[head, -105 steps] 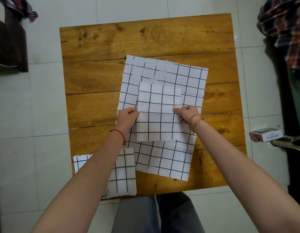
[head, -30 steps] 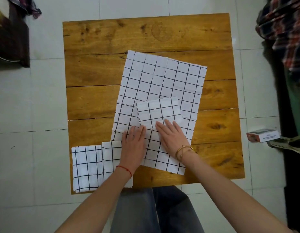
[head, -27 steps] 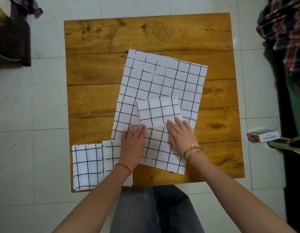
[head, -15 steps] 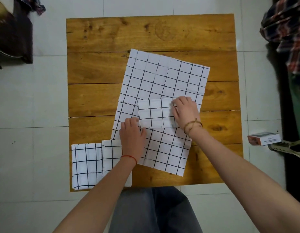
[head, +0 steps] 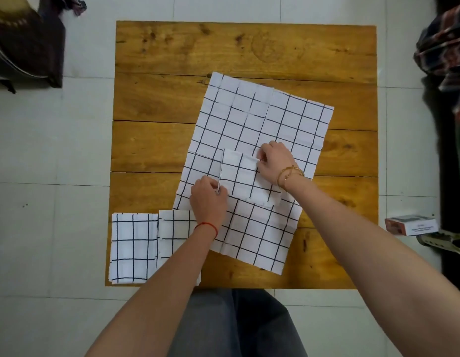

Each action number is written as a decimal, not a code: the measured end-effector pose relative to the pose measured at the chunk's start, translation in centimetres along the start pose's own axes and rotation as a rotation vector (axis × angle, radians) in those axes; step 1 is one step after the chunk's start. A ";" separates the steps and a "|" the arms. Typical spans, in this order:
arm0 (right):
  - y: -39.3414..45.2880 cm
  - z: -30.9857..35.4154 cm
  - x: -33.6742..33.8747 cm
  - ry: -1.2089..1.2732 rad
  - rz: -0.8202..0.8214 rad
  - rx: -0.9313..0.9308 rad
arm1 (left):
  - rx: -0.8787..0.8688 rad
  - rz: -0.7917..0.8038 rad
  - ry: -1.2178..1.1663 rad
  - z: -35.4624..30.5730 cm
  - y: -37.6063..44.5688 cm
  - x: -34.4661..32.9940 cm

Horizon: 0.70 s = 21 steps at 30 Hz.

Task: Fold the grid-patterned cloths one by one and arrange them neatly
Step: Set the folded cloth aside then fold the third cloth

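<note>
Head view: nearest the person, two folded cloths (head: 134,247) lie side by side on the front left corner of the wooden desk (head: 156,104). Just beyond, the left hand (head: 209,199) pinches the near left corner of a small folded cloth (head: 243,179), while the right hand (head: 274,161) pinches its far right edge. That cloth rests on a stack of open grid cloths (head: 262,124) spread across the desk's middle. A small box (head: 411,224) sits on the floor at right.
</note>
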State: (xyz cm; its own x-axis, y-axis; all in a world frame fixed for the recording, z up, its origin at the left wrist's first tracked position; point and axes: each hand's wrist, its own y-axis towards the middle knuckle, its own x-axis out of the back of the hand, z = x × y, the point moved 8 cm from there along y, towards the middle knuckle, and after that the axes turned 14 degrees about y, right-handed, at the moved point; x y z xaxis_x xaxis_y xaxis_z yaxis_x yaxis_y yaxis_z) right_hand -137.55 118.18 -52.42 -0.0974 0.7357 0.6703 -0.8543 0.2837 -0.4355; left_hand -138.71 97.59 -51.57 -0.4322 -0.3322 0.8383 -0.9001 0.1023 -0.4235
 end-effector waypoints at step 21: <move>-5.3 5.5 -5.4 0.807 -0.218 -0.296 | 0.112 0.060 -0.497 6.8 1.5 5.8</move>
State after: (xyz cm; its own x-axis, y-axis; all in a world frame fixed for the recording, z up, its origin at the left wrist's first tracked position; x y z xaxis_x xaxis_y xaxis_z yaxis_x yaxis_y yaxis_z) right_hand -135.30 109.29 -50.45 0.5378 0.8243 0.1768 -0.6336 0.5336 -0.5602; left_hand -142.19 89.48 -49.62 -0.3798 -0.7372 0.5588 -0.8515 0.0425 -0.5227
